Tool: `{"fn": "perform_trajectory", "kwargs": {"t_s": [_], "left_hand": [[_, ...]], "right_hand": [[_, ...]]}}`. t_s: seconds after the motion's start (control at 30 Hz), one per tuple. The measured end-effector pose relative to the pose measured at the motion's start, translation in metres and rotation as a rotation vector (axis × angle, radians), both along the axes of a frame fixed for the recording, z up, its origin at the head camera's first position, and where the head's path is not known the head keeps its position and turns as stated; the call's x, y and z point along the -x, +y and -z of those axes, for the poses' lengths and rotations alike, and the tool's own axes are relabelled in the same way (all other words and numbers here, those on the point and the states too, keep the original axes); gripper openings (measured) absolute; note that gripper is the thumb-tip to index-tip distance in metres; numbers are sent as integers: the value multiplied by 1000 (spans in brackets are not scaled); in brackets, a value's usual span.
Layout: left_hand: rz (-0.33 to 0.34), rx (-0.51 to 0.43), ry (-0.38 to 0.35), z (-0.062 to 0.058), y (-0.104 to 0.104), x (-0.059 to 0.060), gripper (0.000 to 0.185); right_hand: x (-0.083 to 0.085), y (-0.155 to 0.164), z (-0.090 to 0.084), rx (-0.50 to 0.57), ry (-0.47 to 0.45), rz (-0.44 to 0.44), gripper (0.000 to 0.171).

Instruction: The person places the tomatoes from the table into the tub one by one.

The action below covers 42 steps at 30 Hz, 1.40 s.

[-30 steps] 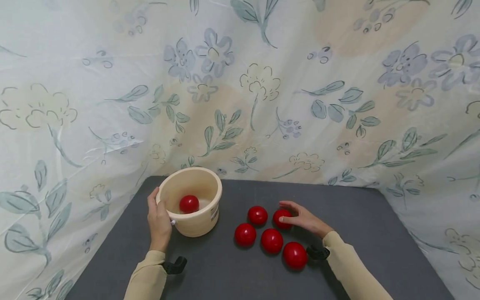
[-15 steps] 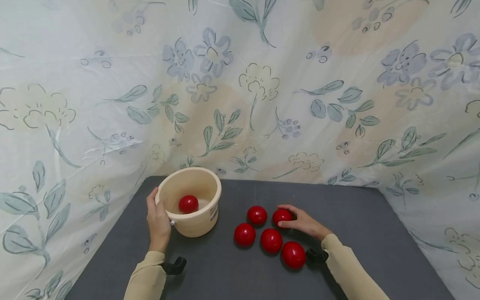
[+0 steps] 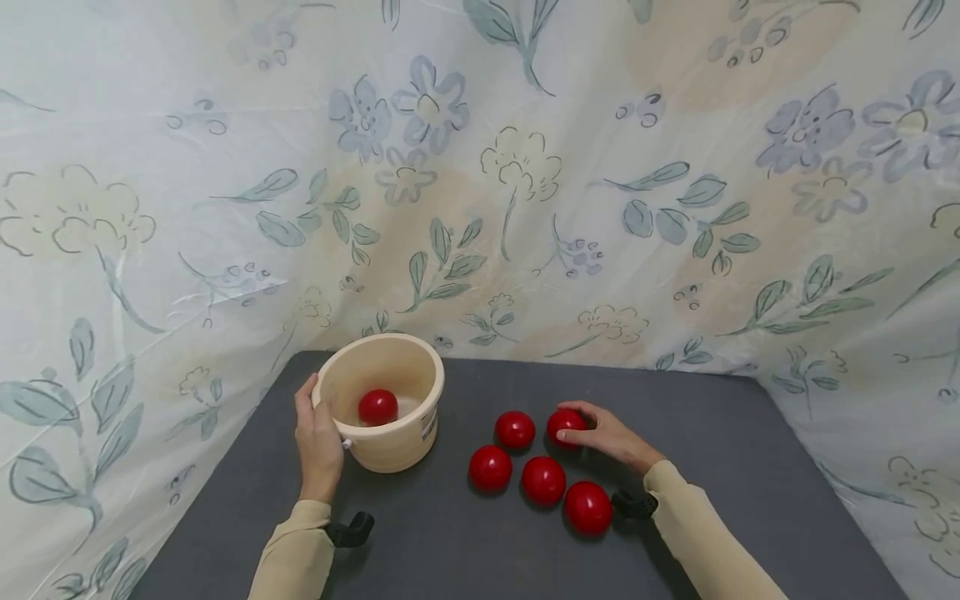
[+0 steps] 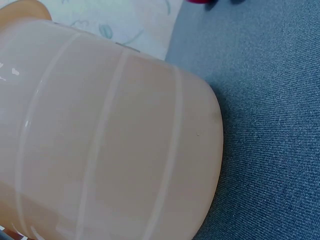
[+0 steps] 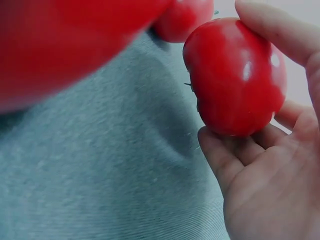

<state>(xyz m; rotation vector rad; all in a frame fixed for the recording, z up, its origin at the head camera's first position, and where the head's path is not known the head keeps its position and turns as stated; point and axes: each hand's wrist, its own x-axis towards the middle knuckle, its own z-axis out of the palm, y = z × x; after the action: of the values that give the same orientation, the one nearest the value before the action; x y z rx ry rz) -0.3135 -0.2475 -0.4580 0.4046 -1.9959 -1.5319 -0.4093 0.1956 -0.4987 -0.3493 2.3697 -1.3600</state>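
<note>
A cream bucket (image 3: 393, 451) stands at the table's back left, one red tomato (image 3: 378, 407) lying inside. My left hand (image 3: 319, 454) grips its left rim; in the left wrist view only the bucket's ribbed wall (image 4: 135, 130) shows, not the fingers. To the right, my right hand (image 3: 611, 437) holds another tomato (image 3: 561, 425) between thumb and fingers. The right wrist view shows this tomato (image 5: 232, 82) slightly above the cloth, its shadow below. Loose tomatoes lie close by: one at the back (image 3: 515, 431), one at the left (image 3: 491, 468), and others nearer the front (image 3: 543, 481).
The front tomato (image 3: 588, 509) sits right beside the black camera (image 3: 636, 505) on my right wrist. A dark grey cloth (image 3: 450, 550) covers the table. Behind it hangs a floral curtain (image 3: 480, 275) along the back edge.
My right fingers have closed around the back right tomato and raised it slightly. The left hand and the bucket have stayed in place.
</note>
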Motion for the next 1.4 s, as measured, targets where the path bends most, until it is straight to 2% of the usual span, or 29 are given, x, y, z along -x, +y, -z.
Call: {"fn": "perform_trajectory", "kwargs": {"t_s": [0.23,0.53,0.93,1.1,1.4], "left_hand": [[3,-3,5,1,0,0,51],[-7,7,-10,2,-2,-1,51],[7,-10,-14,2,-2,1,51],[14,-14,-12,1,-2,1,51],[12,-17,-24,1,-2,0,51]], "right_hand": [[4,-6,-19,29,20,18,70],[13,-19,-53,95,39,6,67],[33,-30,-117,166,164,-25,61],[38,-35,-144,166,194,-14,66],[38,-47,-165,179,209,12,69]]}}
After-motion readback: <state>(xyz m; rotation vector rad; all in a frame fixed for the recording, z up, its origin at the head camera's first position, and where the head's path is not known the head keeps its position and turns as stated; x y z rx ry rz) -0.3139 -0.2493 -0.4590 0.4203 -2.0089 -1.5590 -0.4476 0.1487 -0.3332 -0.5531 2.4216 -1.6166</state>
